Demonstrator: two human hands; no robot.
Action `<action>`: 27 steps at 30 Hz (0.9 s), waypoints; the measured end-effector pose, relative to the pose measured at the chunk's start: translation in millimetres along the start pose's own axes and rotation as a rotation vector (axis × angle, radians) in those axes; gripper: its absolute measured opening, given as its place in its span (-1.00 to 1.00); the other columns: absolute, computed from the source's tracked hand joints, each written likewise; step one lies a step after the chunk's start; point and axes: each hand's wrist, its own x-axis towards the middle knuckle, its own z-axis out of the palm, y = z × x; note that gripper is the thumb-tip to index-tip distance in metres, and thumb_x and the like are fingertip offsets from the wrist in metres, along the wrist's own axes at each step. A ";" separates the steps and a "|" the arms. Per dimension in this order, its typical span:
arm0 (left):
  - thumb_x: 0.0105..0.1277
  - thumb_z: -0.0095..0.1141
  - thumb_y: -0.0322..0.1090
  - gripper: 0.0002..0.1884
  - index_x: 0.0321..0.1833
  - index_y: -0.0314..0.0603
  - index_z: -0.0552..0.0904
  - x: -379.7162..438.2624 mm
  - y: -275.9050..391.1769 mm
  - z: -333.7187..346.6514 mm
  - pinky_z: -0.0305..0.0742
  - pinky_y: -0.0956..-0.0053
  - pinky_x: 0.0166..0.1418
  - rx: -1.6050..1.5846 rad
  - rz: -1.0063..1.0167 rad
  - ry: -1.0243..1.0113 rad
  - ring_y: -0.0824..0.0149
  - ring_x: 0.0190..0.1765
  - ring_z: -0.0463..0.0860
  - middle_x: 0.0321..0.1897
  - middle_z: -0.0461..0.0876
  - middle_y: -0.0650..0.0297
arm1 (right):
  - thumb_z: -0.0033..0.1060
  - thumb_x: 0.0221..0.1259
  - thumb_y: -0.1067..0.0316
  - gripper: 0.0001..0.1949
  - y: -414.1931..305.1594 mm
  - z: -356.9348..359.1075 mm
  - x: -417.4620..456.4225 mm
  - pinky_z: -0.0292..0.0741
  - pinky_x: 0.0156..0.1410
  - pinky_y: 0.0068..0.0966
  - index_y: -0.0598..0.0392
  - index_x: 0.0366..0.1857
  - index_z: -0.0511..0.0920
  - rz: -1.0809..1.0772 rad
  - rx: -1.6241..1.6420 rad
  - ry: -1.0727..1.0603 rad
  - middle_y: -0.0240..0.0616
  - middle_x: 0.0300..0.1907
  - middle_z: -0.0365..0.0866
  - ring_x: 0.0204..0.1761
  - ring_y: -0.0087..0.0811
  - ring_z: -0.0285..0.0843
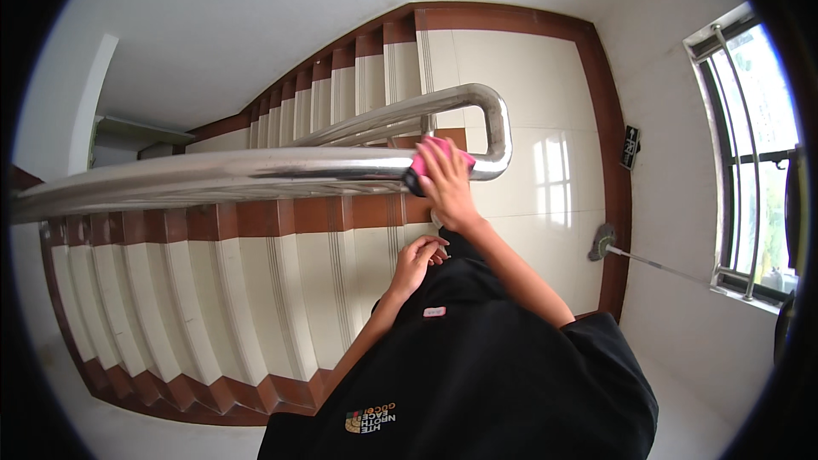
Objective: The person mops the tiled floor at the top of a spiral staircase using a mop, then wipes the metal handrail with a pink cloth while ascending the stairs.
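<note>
My right hand [448,195] presses a pink cloth [438,148] with a dark part against the stainless steel handrail [307,163]. The cloth wraps over the tube just short of its rounded end bend [500,134], and my fingers lie spread across it. Lower down, in front of my black shirt [486,370], my left hand [418,262] hangs below the rail without touching it. Its fingers are loosely curled, and nothing shows in them.
Tiled stairs [255,294] run along the near side of the rail, and a second flight [339,86] lies beyond it. On the right is a tiled landing [530,83]. A mop [602,243] leans toward the barred window [757,160]. An exit sign [630,147] sits low on the wall.
</note>
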 end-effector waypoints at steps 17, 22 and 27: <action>0.50 -0.11 -0.28 -0.74 -0.09 -0.29 0.62 -14.2 -8.0 -11.3 0.49 0.63 -0.16 -0.070 0.145 0.109 0.52 -0.32 0.59 -0.41 0.64 0.27 | -0.07 0.41 0.30 -0.52 122.5 -13.6 -38.2 0.21 0.45 -0.06 -0.11 0.41 0.22 0.175 0.051 -0.088 0.14 0.43 0.01 0.50 0.13 -0.10; 0.50 -0.09 -0.30 -0.76 -0.09 -0.30 0.62 -11.4 1.8 -13.9 0.50 0.63 -0.17 -0.003 0.094 0.087 0.53 -0.34 0.58 -0.42 0.64 0.27 | -0.13 0.46 0.28 -0.58 112.1 10.3 -37.1 0.27 0.39 -0.08 -0.06 0.37 0.27 0.276 0.045 0.189 0.14 0.27 0.14 0.37 0.18 0.10; 0.51 -0.12 -0.29 -0.73 -0.07 -0.32 0.61 -5.4 6.6 -14.8 0.48 0.62 -0.17 0.108 0.058 0.115 0.50 -0.34 0.58 -0.41 0.64 0.25 | 0.06 0.36 0.26 -0.67 149.9 -6.1 -16.0 0.44 0.25 -0.19 -0.10 0.18 0.53 0.438 0.155 0.207 0.07 0.27 0.27 0.20 0.09 0.41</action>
